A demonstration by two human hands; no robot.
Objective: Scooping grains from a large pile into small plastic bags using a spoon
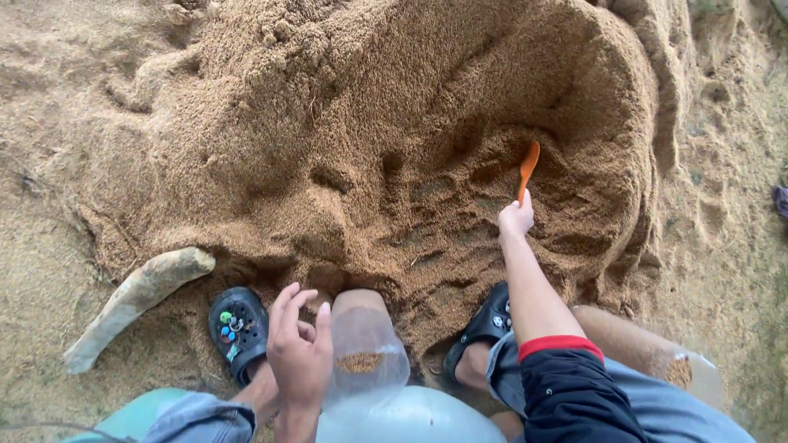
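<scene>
We look down on a big heap of brown sawdust (394, 139) on sandy ground (49, 271), outdoors, its near face scooped and furrowed. At about eight o'clock from the heap's middle a pale log (135, 299) lies half sunk at the foot of the pile. Our feet, in black clogs (238, 328), are planted at the heap's edge.

Between the feet we have a clear plastic bag (365, 353), its mouth facing up, with a little sawdust settled inside. Our left hand (300, 353) sits at the bag's nine o'clock side, fingers loosely bent and touching the rim; we cannot tell whether it truly pinches the plastic. A second filled bag (657, 353) lies at four o'clock, beside the right knee.

Our right hand (515, 220) is stretched out to the heap at one o'clock, arm nearly straight, dark sleeve with a red cuff pushed up. It is closed round the handle of an orange spoon (529, 168), whose bowl points up and away, touching the sawdust face.
</scene>
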